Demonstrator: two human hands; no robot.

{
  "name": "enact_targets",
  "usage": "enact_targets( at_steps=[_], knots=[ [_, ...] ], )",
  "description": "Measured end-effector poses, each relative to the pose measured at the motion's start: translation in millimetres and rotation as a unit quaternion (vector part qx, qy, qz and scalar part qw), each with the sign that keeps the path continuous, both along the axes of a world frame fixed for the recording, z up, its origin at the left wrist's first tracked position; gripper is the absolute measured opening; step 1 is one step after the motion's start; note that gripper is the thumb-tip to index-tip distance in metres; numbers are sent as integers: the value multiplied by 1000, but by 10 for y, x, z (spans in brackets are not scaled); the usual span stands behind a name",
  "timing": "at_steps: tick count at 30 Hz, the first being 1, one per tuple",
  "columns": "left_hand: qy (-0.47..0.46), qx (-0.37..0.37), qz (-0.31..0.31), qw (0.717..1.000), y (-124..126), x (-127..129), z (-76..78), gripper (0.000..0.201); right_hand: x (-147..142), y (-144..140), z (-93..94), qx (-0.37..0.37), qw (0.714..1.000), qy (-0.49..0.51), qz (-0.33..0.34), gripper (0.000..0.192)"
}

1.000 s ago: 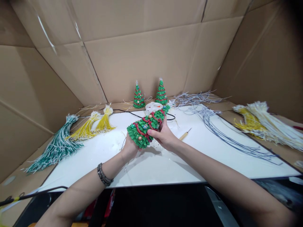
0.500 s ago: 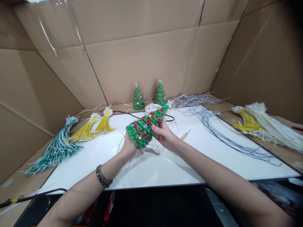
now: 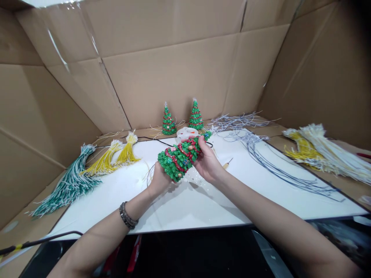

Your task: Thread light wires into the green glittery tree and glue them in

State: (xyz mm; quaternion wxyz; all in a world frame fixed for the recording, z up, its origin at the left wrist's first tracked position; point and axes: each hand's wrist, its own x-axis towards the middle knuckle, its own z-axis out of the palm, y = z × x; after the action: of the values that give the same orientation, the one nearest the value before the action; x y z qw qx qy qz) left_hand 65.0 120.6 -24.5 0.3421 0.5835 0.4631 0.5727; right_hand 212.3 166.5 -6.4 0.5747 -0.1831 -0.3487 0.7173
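Note:
A small green Christmas tree point(image 3: 175, 164) with red garland and small ornaments lies tilted in both my hands, above the white board point(image 3: 188, 210). My left hand point(image 3: 159, 179) grips its wide base from beneath, most fingers hidden behind it. Near the narrow top, my right hand point(image 3: 209, 164) is closed round the tree, thumb on the upper side. Beyond it sits a white round dish point(image 3: 187, 133) with something orange in it. A wooden-handled awl point(image 3: 226, 165) rests on the board just right of my right hand.
Two finished-looking small trees point(image 3: 168, 122) stand at the back cardboard wall point(image 3: 174, 69). Green strands point(image 3: 72, 181) and yellow bundles point(image 3: 127, 150) lie left. Grey wires point(image 3: 278, 170) spread over the right side, with white and yellow bundles point(image 3: 327, 150) beyond. A black cable point(image 3: 43, 240) crosses front left.
The held tree has turned about its length, showing different ornaments, and shifted slightly right. My right hand's grip has moved, and the tree's tip now shows past it.

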Motion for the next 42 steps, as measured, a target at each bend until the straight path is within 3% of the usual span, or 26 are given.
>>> enact_targets(
  at_steps=[2,8,13,27,30,35,38,42],
  knots=[
    [22,15,0,1000,-10,-9,-13,5,5,10,-8,9,1000,3,0,43],
    [23,-59,17,998,-13,2,-65,12,26,20,22,48,998,17,-26,43],
    [30,-60,53,996,36,-21,-51,7,57,2,87,93,994,14,-52,43],
    [37,-54,60,996,97,-80,-5,6,75,37,118,109,991,6,-81,45],
    [83,-46,50,994,122,-136,-16,11,102,46,121,128,987,-4,-92,43],
    [179,-54,-23,982,196,-247,-17,16,168,94,146,139,984,-10,-112,42],
    [251,-72,-60,963,232,-312,42,23,237,177,237,146,982,-21,-117,44],
    [336,-83,-67,936,268,-438,167,25,318,337,355,176,980,-54,-75,46]
  ],
)
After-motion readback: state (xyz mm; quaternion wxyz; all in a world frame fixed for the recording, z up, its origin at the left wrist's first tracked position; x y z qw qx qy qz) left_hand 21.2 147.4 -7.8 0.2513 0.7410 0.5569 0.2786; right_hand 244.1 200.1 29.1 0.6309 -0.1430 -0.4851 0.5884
